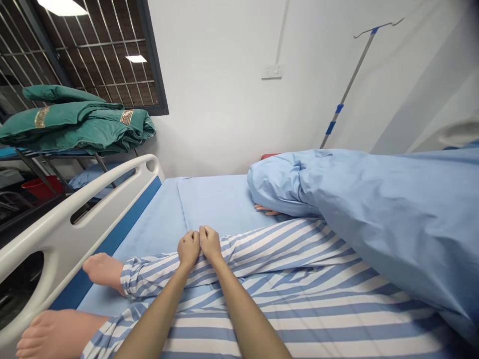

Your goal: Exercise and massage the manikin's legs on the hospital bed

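Observation:
My left hand (188, 248) and my right hand (210, 243) are side by side, both curled into fists and pressed onto the far leg of a figure in blue-and-white striped trousers (284, 249) lying on a bed. Whether the fingers pinch the cloth is hidden. The figure's bare feet (101, 269) point left, with the nearer foot (56, 333) at the bottom left. A light blue quilt (374, 199) is folded back over the upper body, and a hand (266, 210) shows under its edge.
A white bed rail (75, 214) runs along the left side above the blue sheet (209, 204). Folded green blankets (78, 122) lie on a rack at the left, with a red basin (41, 187) below. An IV pole (348, 87) leans by the white wall.

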Available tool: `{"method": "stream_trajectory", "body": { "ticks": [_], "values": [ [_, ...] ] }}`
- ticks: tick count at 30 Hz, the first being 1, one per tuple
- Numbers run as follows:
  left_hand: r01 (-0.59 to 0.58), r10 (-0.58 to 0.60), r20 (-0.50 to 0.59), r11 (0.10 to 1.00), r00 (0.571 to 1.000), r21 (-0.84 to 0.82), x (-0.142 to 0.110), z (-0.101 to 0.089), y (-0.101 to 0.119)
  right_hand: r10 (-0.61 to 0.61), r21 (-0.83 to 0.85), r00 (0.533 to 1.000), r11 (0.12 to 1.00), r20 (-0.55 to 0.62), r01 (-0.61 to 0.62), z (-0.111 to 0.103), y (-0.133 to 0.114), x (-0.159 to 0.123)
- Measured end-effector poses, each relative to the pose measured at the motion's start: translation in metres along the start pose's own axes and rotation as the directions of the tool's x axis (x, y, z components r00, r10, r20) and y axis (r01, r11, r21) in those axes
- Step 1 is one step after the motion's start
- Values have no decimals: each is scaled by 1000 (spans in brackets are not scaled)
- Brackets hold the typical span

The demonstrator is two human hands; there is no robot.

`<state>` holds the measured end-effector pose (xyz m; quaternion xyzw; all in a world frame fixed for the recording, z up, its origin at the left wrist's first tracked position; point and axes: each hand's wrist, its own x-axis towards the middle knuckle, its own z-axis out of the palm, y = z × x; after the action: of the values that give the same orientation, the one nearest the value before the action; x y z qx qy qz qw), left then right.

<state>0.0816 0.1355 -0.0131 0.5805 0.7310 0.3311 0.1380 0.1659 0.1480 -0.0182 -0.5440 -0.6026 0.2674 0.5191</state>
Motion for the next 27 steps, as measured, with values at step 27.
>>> {"method": "stream_trajectory", "body": {
  "ticks": [27],
  "values": [
    [49,-49,1,998,999,27,-4,18,36,150,271,984,955,-93,-120,-8,2,5]
  ]
}}
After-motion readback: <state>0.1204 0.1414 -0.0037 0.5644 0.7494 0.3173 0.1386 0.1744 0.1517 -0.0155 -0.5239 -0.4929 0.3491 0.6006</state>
